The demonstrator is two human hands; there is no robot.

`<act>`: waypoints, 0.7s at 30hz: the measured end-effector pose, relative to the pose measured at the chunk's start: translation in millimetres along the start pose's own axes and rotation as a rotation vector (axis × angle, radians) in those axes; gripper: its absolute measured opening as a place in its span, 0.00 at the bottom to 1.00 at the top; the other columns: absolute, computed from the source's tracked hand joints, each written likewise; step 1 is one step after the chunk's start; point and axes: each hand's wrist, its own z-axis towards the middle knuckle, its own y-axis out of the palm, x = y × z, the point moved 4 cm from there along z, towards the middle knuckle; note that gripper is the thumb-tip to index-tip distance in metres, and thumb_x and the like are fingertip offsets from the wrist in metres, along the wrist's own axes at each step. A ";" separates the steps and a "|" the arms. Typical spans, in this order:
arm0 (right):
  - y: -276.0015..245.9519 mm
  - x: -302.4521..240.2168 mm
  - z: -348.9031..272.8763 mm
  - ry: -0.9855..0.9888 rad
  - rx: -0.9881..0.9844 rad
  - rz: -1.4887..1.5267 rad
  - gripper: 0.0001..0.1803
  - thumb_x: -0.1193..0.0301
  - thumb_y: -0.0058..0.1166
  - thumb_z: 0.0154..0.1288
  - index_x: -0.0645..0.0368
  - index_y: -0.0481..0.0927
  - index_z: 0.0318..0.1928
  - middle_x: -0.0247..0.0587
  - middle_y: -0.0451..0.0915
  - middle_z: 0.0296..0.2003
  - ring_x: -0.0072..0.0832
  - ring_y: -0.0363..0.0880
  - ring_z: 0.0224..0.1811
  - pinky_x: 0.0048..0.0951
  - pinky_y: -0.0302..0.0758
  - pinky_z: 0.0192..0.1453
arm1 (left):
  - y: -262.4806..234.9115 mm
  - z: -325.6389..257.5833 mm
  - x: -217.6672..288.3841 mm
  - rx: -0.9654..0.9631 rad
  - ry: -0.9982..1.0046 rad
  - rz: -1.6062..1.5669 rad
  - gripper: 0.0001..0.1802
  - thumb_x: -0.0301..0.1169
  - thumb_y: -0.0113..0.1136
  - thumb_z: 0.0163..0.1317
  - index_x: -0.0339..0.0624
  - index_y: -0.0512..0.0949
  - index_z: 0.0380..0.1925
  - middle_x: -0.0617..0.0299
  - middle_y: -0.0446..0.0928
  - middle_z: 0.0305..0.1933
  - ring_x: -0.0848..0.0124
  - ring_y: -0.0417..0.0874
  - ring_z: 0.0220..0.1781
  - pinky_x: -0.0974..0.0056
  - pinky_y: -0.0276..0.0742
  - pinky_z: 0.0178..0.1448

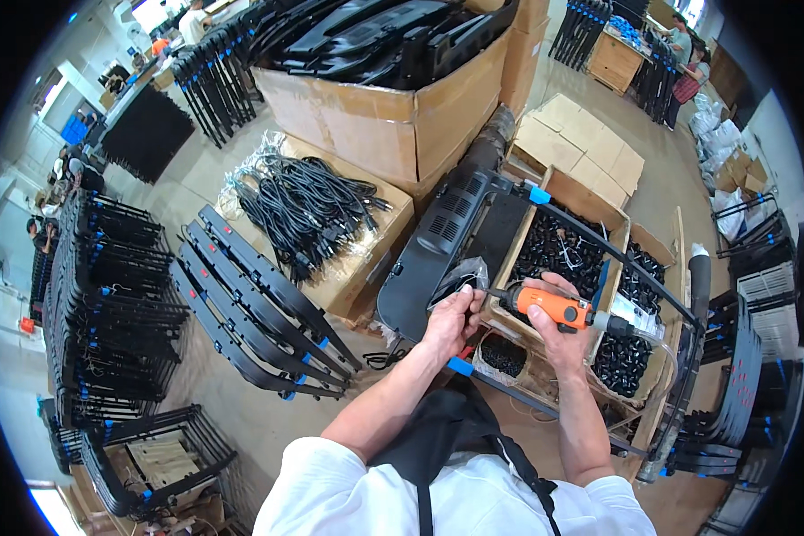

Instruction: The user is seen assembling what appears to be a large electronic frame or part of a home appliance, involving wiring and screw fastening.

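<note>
Two hands are seen at centre, forearms entering from the lower edge. An orange driver (552, 306) is held in the right hand (549, 332), grip closed round its body, tip pointed left toward the left hand (449, 320). A clear hose (639, 332) is attached at the driver's rear end. The left hand's grip is closed on the edge of a long black panel (442, 234), at a patch of clear plastic wrap (460, 272); whether a small part is pinched in the fingers cannot be told. The panel is propped up at a slant, its upper end against a big cardboard box (393, 112) filled with black parts. Just right of the panel, a wooden tray (618, 219) with compartments of small black pieces is seen under the right hand. A black tube frame (616, 255) with blue clips is laid across the tray. Left of the panel, a box of black cables (308, 210) is seen, with flat black bars (259, 304) leaned beside it. Stacked black frames (107, 304) are stood on the floor at far left. Other people are visible at the far top edges, well apart.
</note>
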 end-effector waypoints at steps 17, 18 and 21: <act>111.7 24.8 106.3 0.135 -0.143 -0.208 0.31 0.76 0.69 0.67 0.64 0.71 0.67 0.50 0.83 0.61 0.34 0.82 0.64 0.39 0.76 0.72 | -35.8 65.6 94.1 -0.103 -0.136 -0.558 0.15 0.42 0.56 0.81 0.41 0.79 0.51 0.69 0.74 0.29 0.75 0.74 0.30 0.71 0.69 0.29; 114.5 24.2 110.0 0.138 -0.156 -0.230 0.31 0.76 0.68 0.67 0.64 0.71 0.67 0.50 0.83 0.61 0.35 0.82 0.64 0.39 0.77 0.72 | -35.4 66.2 96.4 -0.098 -0.146 -0.566 0.15 0.42 0.56 0.81 0.41 0.79 0.51 0.69 0.74 0.29 0.75 0.74 0.30 0.71 0.69 0.29; 123.4 23.6 118.6 0.142 -0.162 -0.249 0.31 0.77 0.68 0.66 0.63 0.71 0.67 0.51 0.83 0.61 0.36 0.82 0.65 0.40 0.77 0.72 | -35.3 70.2 102.3 -0.094 -0.139 -0.662 0.15 0.42 0.56 0.82 0.43 0.79 0.50 0.68 0.75 0.31 0.74 0.74 0.31 0.71 0.71 0.32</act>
